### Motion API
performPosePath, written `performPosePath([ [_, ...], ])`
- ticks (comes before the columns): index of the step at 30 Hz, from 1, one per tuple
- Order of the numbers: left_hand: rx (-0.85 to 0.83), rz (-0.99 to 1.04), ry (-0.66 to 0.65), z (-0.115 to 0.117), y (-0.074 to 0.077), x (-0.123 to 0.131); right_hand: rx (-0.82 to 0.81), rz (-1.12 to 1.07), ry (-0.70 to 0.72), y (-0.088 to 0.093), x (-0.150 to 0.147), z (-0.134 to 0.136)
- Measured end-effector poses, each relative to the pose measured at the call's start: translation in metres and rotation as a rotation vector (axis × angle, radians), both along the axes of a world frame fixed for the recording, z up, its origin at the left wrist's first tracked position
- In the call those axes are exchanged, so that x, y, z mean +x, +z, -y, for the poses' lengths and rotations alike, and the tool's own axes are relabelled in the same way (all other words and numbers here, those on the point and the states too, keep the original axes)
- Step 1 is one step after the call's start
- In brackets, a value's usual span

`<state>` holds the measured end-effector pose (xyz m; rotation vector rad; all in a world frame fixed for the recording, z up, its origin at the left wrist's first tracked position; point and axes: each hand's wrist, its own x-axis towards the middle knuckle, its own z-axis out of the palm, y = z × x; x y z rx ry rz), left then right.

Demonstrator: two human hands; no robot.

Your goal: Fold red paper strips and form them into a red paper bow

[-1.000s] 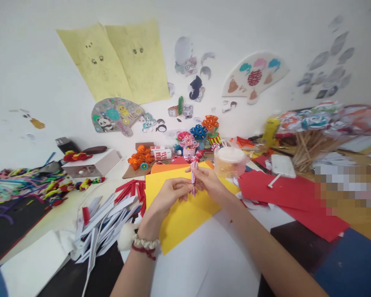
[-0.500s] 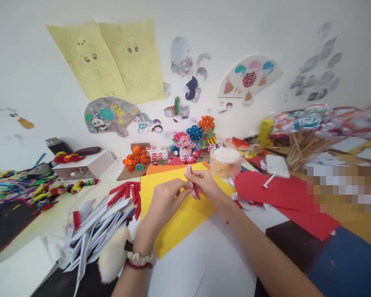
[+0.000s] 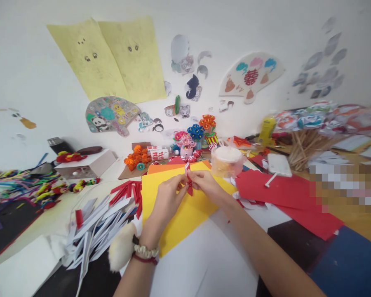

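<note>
Between my two hands is a small folded piece of red and white paper (image 3: 189, 189), its pointed ends sticking out above and below the fingers. My left hand (image 3: 171, 194) pinches it from the left, with a cream scrunchie and a dark red band on the wrist. From the right, my right hand (image 3: 205, 184) grips the same paper with thumb and fingertips. Both hands are over a yellow sheet of paper (image 3: 160, 214), which lies on white paper (image 3: 204, 251). My fingers cover the middle of the folded piece.
Folded white strips (image 3: 95, 231) and red strips (image 3: 126, 192) are piled on the left. Red sheets (image 3: 275, 189) lie at the right. A lidded plastic tub (image 3: 227, 161) stands behind my hands, near small craft flowers (image 3: 195, 132). A white box (image 3: 86, 165) sits farther left.
The folded paper has been turned more upright and now shows more of its red side. My left fingers have moved up slightly along it, and the view has shifted a little.
</note>
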<state>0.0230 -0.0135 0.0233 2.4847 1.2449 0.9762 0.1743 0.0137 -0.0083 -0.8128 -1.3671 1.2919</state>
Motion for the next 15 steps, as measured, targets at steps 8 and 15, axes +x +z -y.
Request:
performPosePath([
  [8, -0.301, 0.593, 0.136, -0.020, -0.005, -0.010, 0.028, 0.089, 0.096, -0.012, -0.005, -0.003],
  [15, -0.320, 0.489, 0.076, -0.031, -0.009, -0.021, 0.037, 0.150, 0.030, -0.018, -0.011, -0.007],
])
